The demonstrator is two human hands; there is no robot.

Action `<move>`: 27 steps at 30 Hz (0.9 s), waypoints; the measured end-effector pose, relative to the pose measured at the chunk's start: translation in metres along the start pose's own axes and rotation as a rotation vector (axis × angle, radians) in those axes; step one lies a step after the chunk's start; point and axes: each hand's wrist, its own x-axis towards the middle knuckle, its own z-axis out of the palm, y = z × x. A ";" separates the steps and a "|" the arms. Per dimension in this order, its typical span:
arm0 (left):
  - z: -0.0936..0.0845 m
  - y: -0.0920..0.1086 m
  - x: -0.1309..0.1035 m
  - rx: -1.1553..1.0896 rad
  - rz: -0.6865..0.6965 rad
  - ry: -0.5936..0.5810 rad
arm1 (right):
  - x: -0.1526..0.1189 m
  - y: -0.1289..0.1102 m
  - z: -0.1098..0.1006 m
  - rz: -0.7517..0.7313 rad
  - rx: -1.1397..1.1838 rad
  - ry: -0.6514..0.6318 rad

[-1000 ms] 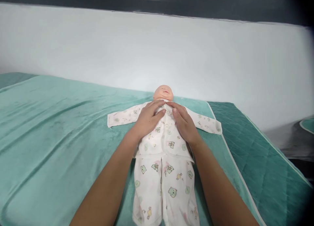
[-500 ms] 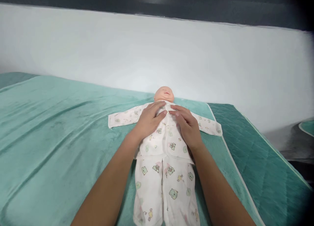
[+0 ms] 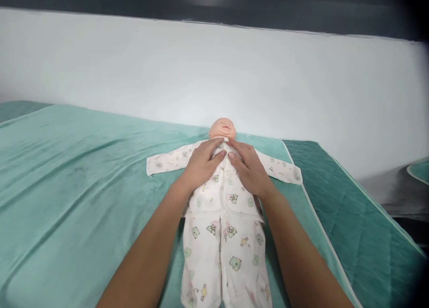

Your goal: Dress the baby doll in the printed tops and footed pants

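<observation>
A doll [image 3: 223, 128] with a smiling face lies on its back, dressed in a white printed top [image 3: 221, 196] and matching trousers [image 3: 203, 259]. Its sleeves stretch out to both sides. My left hand [image 3: 203, 162] rests flat on the left side of the doll's chest, fingers pointing up toward the collar. On the right side of the chest lies my right hand [image 3: 250, 165], its fingers extended and its fingertips near those of my left hand. Both thumbs point inward above a button at the middle of the top.
A light green blanket [image 3: 83, 183] with soft folds lies under the doll. Darker green quilted bedding [image 3: 355, 218] shows at the right. Behind stands a white wall [image 3: 214, 71] with a dark band [image 3: 214, 4] above it.
My right hand has settled flatter on the chest, its fingers closer together and moved slightly left and up. My left hand stays nearly where it was.
</observation>
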 end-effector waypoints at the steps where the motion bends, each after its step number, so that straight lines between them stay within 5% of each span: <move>1: 0.000 0.000 0.000 0.000 0.000 0.002 | 0.000 0.000 0.001 0.011 0.008 0.028; 9: 0.002 0.001 0.000 0.010 0.024 0.031 | -0.004 0.005 0.006 0.033 0.215 0.093; 13: -0.005 -0.026 -0.016 0.147 0.025 0.237 | -0.019 0.029 -0.005 0.169 0.161 0.313; 16: -0.027 -0.058 -0.041 0.462 -0.042 0.260 | -0.038 0.065 -0.031 0.226 -0.097 0.369; 22: -0.071 -0.091 -0.079 0.781 -0.321 0.174 | -0.100 0.136 -0.084 0.219 -0.554 0.163; 27: -0.074 -0.092 -0.077 0.790 -0.459 0.139 | -0.124 0.142 -0.089 0.432 -0.684 -0.009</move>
